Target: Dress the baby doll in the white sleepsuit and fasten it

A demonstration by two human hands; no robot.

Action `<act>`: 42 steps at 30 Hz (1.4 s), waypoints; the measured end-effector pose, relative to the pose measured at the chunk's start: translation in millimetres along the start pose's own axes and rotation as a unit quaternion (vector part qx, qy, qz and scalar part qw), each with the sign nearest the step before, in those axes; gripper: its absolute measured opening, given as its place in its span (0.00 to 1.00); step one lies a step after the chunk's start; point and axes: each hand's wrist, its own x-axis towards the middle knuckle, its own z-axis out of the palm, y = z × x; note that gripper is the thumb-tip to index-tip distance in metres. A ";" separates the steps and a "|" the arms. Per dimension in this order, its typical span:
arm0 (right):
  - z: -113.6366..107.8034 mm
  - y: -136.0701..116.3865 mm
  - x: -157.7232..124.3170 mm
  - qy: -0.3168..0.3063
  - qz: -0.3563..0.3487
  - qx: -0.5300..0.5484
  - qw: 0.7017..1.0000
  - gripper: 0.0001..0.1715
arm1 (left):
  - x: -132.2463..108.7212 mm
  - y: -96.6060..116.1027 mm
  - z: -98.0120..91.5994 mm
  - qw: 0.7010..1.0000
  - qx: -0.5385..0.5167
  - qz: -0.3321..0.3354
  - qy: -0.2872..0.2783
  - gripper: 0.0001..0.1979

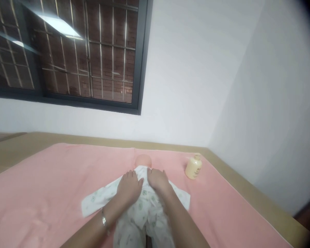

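A baby doll lies stretched out on a pink sheet, its smooth bald head (143, 161) pointing away from me. It wears a white outfit (144, 206) with small green prints, and its sleeves spread to both sides. No facial features show on the head at this angle. My left hand (130, 186) rests flat over the doll's left-side upper body, fingers stretched forward and thumb apart. My right hand (158, 179) lies on the opposite shoulder area, fingers laid over the cloth. A bracelet (103, 218) circles my left wrist. My forearms cover part of the outfit.
To the right stands a cream bottle (193, 167) with dark lettering. The pink sheet (54, 182) covers a surface with a tan edge (235, 186). Behind it rise a white wall (186, 75) and a dark-framed barred window (93, 51). Something dark and blurred fills the right edge.
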 end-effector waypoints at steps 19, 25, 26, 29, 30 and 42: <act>3.4 -1.4 -3.7 0.015 -0.015 -0.052 0.998 0.30 | -11.2 6.5 8.3 1.000 0.007 0.009 -0.004 0.36; -15.2 -2.6 -24.2 -0.015 -0.068 -0.030 0.997 0.29 | 13.8 -17.3 -0.8 0.996 -0.081 -0.013 -0.033 0.27; -18.2 -2.2 -26.2 -0.021 -0.075 -0.024 0.997 0.29 | 16.9 -20.3 -2.3 0.995 -0.092 -0.014 -0.043 0.26; -20.7 0.3 -24.4 -0.033 -0.073 -0.009 0.997 0.32 | 14.9 -19.3 -1.4 0.997 -0.069 -0.007 -0.033 0.26; -19.5 1.3 -21.4 -0.033 -0.067 -0.006 0.997 0.33 | 10.9 -16.0 0.4 0.999 -0.048 0.005 -0.017 0.26; -21.4 -1.3 -29.2 -0.032 -0.077 -0.009 0.997 0.30 | 12.0 -16.7 -0.7 0.996 -0.081 0.030 -0.014 0.26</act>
